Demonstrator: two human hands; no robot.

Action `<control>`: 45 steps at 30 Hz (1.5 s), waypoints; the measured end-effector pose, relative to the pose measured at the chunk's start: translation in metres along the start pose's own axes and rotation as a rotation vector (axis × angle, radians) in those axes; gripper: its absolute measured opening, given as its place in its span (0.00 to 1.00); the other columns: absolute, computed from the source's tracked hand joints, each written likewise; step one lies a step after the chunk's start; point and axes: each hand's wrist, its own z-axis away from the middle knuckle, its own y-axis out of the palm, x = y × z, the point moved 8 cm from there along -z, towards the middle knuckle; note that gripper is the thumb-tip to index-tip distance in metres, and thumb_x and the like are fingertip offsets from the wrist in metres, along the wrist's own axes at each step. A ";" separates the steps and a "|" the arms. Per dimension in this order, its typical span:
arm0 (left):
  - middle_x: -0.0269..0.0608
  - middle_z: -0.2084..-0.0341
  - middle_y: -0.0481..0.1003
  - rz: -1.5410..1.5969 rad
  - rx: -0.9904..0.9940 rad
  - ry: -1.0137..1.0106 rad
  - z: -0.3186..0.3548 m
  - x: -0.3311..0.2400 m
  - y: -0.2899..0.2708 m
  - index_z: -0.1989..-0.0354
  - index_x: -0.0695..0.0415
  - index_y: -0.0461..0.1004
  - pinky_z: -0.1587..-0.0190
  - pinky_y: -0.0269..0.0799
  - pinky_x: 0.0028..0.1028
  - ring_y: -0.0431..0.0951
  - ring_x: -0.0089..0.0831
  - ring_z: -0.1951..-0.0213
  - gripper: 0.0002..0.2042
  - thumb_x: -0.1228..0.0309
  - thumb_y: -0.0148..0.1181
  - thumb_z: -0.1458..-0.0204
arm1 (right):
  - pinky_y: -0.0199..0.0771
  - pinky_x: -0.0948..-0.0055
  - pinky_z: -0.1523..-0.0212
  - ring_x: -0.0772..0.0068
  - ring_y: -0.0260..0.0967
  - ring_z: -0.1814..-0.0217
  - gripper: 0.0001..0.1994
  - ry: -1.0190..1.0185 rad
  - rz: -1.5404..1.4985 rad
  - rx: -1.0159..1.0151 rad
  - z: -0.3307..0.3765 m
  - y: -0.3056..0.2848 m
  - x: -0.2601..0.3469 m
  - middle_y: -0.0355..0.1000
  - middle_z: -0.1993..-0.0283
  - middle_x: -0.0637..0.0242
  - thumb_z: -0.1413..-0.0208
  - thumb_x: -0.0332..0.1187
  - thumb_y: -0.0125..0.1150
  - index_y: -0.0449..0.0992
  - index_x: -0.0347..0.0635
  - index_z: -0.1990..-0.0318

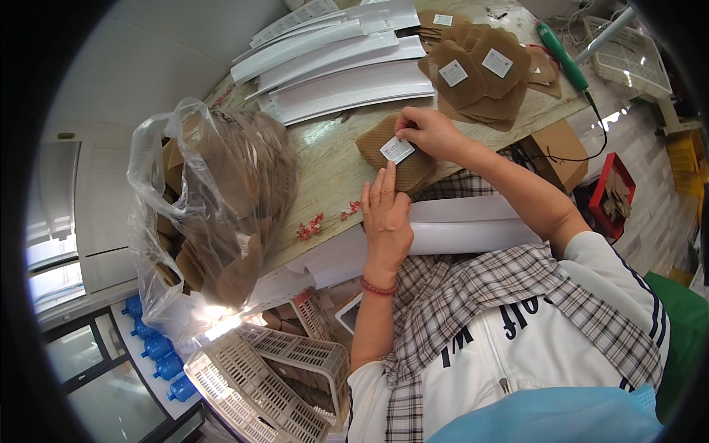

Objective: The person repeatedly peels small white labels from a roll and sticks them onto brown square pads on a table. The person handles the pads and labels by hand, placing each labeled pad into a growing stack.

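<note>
A brown textured pad with rounded corners [375, 139] lies on the table in front of me, apparently on top of others like it. A white printed label [397, 150] sits on its face. My right hand [430, 133] pinches the label's upper right corner between thumb and fingertips. From below, my left hand [387, 215] reaches in with its fingers stretched out, the fingertips touching the label's lower edge and the pad. Beyond my right hand lies a pile of similar brown pads [473, 85], several with white labels on them.
A clear plastic bag [221, 199] full of brown pads stands at the left. Sheets of white label backing [347, 92] lie at the back. A green-handled tool [560, 53] with a black cord rests at the right edge. Plastic crates [258, 384] stand below left; a red box [613, 196] sits right.
</note>
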 end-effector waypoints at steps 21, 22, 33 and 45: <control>0.48 0.33 0.65 -0.054 0.011 -0.020 0.000 0.000 0.003 0.71 0.61 0.72 0.30 0.49 0.52 0.61 0.46 0.32 0.03 0.78 0.54 0.47 | 0.75 0.58 0.60 0.53 0.76 0.59 0.08 -0.129 0.180 -0.071 0.012 -0.001 0.015 0.77 0.63 0.59 0.44 0.34 0.62 0.76 0.43 0.59; 0.48 0.34 0.65 -0.060 0.009 -0.017 -0.001 0.000 0.003 0.71 0.61 0.72 0.30 0.49 0.52 0.62 0.47 0.32 0.02 0.78 0.54 0.48 | 0.75 0.58 0.60 0.53 0.75 0.59 0.09 -0.158 0.217 -0.090 0.014 0.000 0.017 0.76 0.63 0.60 0.44 0.34 0.62 0.75 0.44 0.56; 0.47 0.34 0.65 -0.084 -0.004 -0.010 -0.003 -0.001 0.006 0.71 0.60 0.72 0.30 0.48 0.51 0.61 0.47 0.32 0.01 0.77 0.55 0.48 | 0.77 0.58 0.61 0.54 0.75 0.59 0.20 -0.210 0.295 -0.380 0.027 -0.002 0.019 0.71 0.58 0.63 0.44 0.31 0.63 0.72 0.48 0.44; 0.48 0.31 0.61 -0.122 -0.073 0.033 0.000 -0.006 0.004 0.70 0.59 0.73 0.30 0.47 0.53 0.59 0.49 0.31 0.01 0.77 0.56 0.48 | 0.78 0.67 0.59 0.61 0.75 0.60 0.09 -0.568 0.193 -0.530 0.034 -0.023 0.040 0.73 0.61 0.63 0.47 0.27 0.69 0.77 0.41 0.60</control>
